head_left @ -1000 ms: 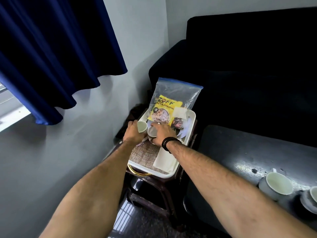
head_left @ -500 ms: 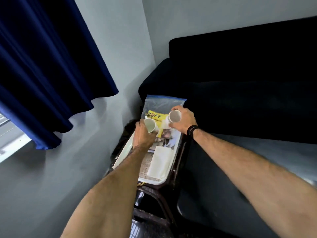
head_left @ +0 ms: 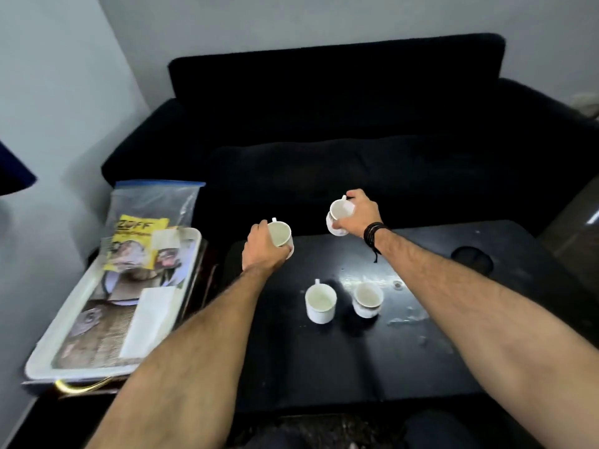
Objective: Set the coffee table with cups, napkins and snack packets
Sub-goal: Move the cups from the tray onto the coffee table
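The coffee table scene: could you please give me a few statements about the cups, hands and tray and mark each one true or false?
1. Each hand holds a white cup. True: the left hand grips one cup and the right hand grips another cup.
2. Four cups already stand on the coffee table. False: only two stand there, a plain cup and a patterned cup.
3. The yellow snack packet lies on the coffee table. False: it is in a clear bag on the white tray, left of the table.
4. A white napkin lies on the tray. True.
5. The right wrist is bare. False: it wears a dark wristband.
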Motion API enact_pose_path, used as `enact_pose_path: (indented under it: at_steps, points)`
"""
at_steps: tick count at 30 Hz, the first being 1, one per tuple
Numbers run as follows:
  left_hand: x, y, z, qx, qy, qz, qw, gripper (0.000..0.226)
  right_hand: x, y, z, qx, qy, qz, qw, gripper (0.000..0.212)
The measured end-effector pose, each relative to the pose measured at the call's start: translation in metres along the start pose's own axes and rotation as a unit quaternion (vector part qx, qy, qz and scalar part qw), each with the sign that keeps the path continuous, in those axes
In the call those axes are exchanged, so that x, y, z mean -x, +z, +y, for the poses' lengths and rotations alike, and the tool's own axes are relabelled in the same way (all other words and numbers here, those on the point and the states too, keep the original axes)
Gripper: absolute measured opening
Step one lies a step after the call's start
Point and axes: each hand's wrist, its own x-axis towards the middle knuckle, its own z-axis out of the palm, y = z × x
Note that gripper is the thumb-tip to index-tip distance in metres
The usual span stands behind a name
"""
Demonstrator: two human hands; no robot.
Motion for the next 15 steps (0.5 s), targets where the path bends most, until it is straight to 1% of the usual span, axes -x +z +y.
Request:
enact_pose_path:
  at_steps: [2, 6, 9, 13, 15]
  points:
    - [0.0, 0.024, 0.011, -0.01, 0.003, -0.018, 1.0, 0.05, -0.001, -0.006, 0.027, 0.022, 0.017, -0.009, 1.0, 0.086]
    - [0.001, 0.064, 0.023, -0.018, -0.007, -0.052, 0.998, 0.053, 0.002, -0.001, 0.065, 0.073, 0.025, -0.03, 0.997, 0.062]
    - [-0.001, 0.089, 0.025, -0.009, -0.028, -0.079, 0.996, 0.057, 0.006, 0.011, 0.084, 0.068, 0.037, -0.044, 0.996, 0.051]
    - [-0.001, 0.112, 0.022, -0.015, -0.045, -0.098, 0.994, 0.06, 0.009, 0.027, 0.103, 0.059, 0.039, -0.075, 0.995, 0.056]
    - [0.001, 0.12, 0.02, -0.024, -0.045, -0.102, 0.993, 0.061, 0.009, 0.032, 0.109, 0.052, 0.04, -0.074, 0.995, 0.05]
